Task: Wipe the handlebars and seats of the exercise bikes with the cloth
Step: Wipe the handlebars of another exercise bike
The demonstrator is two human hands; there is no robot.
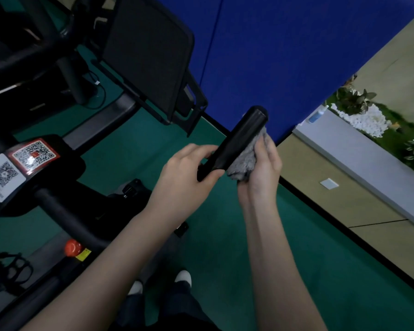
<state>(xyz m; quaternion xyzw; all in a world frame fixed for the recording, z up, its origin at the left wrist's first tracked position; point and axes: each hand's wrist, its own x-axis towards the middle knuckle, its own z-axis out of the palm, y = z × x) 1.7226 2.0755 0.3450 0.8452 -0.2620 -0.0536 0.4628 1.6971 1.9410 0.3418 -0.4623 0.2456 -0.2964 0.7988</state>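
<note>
Here the left hand [184, 173] clasps the black cylindrical rubber handlebar grip [234, 142] to steady it, so the right hand [261, 173], clutching the fluffy grey cloth [245, 158], can rub its side.

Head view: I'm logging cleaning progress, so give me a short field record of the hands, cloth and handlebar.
handlebar: black, angled up to the right, far end free
cloth: grey, bunched, touching the handlebar's side
left hand: grips the handlebar's lower part
right hand: holds the cloth against the handlebar
nearby: QR stickers and red knob on the bike frame, at left
</note>
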